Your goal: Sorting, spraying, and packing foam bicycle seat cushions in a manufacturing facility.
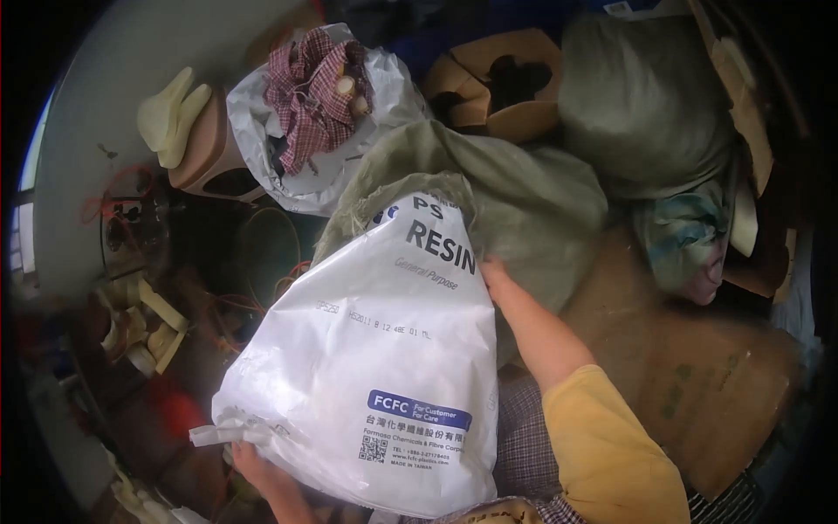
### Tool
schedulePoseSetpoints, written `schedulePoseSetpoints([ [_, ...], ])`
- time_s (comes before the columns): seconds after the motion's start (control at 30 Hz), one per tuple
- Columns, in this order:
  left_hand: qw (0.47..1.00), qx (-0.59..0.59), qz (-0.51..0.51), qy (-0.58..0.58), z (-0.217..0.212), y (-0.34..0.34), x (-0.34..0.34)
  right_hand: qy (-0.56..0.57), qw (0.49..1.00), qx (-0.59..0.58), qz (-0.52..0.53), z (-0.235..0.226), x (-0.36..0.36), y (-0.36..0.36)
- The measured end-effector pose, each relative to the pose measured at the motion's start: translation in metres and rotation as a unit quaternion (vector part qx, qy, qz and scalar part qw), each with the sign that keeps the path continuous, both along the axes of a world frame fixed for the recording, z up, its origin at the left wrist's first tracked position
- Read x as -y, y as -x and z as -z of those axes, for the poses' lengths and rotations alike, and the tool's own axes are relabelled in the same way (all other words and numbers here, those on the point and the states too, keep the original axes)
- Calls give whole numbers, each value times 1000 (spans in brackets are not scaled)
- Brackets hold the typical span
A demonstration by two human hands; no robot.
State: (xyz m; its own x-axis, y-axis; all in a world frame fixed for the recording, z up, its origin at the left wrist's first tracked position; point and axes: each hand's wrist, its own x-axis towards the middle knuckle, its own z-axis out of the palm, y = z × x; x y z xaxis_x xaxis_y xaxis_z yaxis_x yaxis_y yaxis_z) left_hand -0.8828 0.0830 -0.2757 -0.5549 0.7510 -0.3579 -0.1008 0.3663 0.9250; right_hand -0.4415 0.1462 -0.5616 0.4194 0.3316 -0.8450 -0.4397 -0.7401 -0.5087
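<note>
Here, I hold a large white printed plastic sack [384, 367] upright in front of me with 2 hands. My left hand [253, 463] is closed on the sack's lower left corner, just under a knotted white tie [229, 430]. My right hand [494, 275] presses against the sack's right edge near the top; its fingers are hidden behind the plastic, so I cannot tell whether they are curled or flat. The sack's top leans against the open mouth of a grey-green woven sack [524, 192] behind it, and the 2 are touching. As I judge it, the white sack is lifted and brought to the woven one but not yet inside or emptied; the bulk of it sits outside. Beyond, a second white bag [262, 122] holds a red checked cloth [305, 87], and another stuffed woven sack [646, 96] stands to the right.
</note>
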Motion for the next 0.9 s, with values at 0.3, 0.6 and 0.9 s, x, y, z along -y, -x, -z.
schedulePoseSetpoints([
  [0.3,991,57,113,-33,-137,-16,-46,-265,938,171,142,-300,95,-151],
  [0.6,960,132,248,-3,-207,-177,-73,-369,803,335,-328,-489,232,-120],
  [0.9,917,351,182,56,-247,-227,-95,-218,817,324,-424,-492,284,-83],
])
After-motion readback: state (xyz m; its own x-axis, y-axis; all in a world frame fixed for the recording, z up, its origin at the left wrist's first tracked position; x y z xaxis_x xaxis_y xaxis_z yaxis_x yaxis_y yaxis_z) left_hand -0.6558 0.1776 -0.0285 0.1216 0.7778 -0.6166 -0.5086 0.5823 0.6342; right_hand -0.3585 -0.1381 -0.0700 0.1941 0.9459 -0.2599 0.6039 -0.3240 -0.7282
